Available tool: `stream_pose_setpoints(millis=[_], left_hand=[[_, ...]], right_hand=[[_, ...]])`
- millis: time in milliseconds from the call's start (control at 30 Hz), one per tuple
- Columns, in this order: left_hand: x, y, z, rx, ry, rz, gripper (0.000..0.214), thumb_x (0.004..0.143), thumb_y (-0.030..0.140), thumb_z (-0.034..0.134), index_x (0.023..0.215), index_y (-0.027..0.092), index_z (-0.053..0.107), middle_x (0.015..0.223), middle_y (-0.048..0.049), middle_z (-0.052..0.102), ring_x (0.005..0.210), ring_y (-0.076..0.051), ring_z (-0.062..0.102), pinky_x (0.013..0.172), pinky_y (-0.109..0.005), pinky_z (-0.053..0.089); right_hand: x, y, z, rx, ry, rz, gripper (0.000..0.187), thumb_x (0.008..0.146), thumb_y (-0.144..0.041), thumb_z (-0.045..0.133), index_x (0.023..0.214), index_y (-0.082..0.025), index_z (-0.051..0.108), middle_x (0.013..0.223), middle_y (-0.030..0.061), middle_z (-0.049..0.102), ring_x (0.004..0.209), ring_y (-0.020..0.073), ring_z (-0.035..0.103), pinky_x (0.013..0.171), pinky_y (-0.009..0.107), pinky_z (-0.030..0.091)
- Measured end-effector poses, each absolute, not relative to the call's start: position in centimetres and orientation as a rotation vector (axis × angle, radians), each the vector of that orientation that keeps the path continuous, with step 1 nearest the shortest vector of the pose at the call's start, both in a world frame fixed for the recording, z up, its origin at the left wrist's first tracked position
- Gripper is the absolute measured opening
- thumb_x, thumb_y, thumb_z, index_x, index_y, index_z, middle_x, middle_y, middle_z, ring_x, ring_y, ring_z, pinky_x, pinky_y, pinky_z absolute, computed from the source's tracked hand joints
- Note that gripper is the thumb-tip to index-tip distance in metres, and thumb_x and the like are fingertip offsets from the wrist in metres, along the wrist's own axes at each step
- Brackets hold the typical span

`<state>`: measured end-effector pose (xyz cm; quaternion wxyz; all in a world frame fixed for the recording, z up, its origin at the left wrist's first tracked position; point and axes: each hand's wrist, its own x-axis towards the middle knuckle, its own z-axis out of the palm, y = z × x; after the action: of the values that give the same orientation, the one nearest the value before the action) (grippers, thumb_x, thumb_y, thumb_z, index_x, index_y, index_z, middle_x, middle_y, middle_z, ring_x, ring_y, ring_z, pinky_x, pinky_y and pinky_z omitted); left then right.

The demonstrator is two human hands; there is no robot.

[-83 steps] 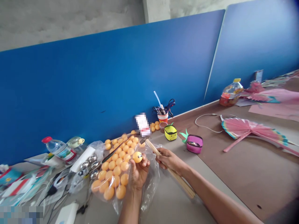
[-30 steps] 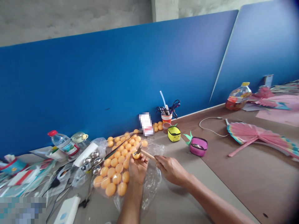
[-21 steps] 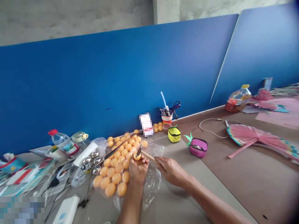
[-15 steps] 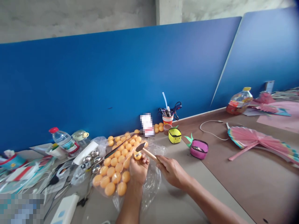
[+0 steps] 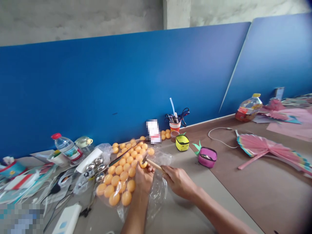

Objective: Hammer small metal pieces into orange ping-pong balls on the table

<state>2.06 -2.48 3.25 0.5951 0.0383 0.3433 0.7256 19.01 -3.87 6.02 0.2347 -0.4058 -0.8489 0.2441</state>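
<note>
My left hand [image 5: 144, 178] is cupped, palm up, with its fingers curled round a small orange ball [image 5: 143, 165]. In my right hand [image 5: 179, 178] is the wooden handle of a small hammer [image 5: 156, 165]. The dark hammer head lies against the ball and covers part of its upper side; whether the ball is dented or open there I cannot tell. Just left of my left hand, a clear plastic bag [image 5: 158, 191] spreads over the desk, with many orange balls [image 5: 116, 179] lying in it.
Yellow [image 5: 182, 143] and purple [image 5: 207, 157] fabric boxes stand right of my hands, near a pen cup [image 5: 175, 126]. Shiny silver balls [image 5: 99, 176], a red-capped bottle [image 5: 68, 148] and cables lie left. A pink paper fan [image 5: 265, 144] lies right. A blue partition [image 5: 97, 91] closes the back.
The hammer head has come down from just above the ball onto it. My right hand has dropped slightly, and my left hand keeps hold of the ball.
</note>
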Motion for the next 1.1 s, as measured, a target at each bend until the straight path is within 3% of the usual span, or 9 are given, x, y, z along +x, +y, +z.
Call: stream_pose_setpoints(millis=[400,567,867,1000,1100], left_hand=[[1.8,-2.2,2.0,0.141,0.811,1.714,0.019,0.089,0.034,0.056,0.076,0.022,0.05,0.057,0.0039,0.047,0.045,-0.011,0.045,0.05,-0.025,0.041],[1.8,-2.1,2.3,0.106,0.853,1.725,0.017,0.087,0.031,0.057,0.076,0.022,0.048,0.056,0.005,0.048,0.043,-0.01,0.043,0.048,-0.024,0.039],[1.9,-2.2,2.5,0.089,0.853,1.78,0.019,0.084,0.03,0.062,0.076,0.023,0.046,0.058,0.0055,0.05,0.043,-0.009,0.043,0.047,-0.022,0.039],[2.0,-2.2,2.6,0.075,0.847,1.779,0.019,0.085,0.031,0.06,0.075,0.022,0.047,0.056,0.0053,0.049,0.043,-0.009,0.043,0.048,-0.023,0.04],[2.0,-2.2,2.7,0.087,0.859,1.762,0.019,0.085,0.029,0.06,0.073,0.022,0.046,0.057,0.0051,0.049,0.043,-0.009,0.043,0.047,-0.023,0.039]], right_hand=[[18.9,-3.8,5.5,-1.091,-2.243,0.664,0.02,0.094,-0.02,0.039,0.1,-0.021,0.059,0.086,0.0058,0.07,0.072,0.0178,0.063,0.063,0.025,0.037],[18.7,-3.8,5.4,-1.16,-2.332,0.665,0.015,0.091,-0.018,0.043,0.089,-0.021,0.057,0.079,0.0036,0.069,0.066,0.016,0.061,0.059,0.024,0.034],[18.6,-4.0,5.4,-1.124,-2.358,0.647,0.013,0.091,-0.016,0.045,0.087,-0.021,0.056,0.078,0.0025,0.067,0.065,0.0153,0.06,0.059,0.024,0.031],[18.6,-4.1,5.5,-1.053,-2.291,0.636,0.017,0.093,-0.016,0.042,0.098,-0.021,0.058,0.085,0.0038,0.069,0.071,0.0158,0.062,0.062,0.024,0.034],[18.5,-3.9,5.5,-1.154,-2.322,0.642,0.016,0.092,-0.016,0.044,0.091,-0.021,0.059,0.082,0.004,0.07,0.068,0.0159,0.062,0.061,0.024,0.032]])
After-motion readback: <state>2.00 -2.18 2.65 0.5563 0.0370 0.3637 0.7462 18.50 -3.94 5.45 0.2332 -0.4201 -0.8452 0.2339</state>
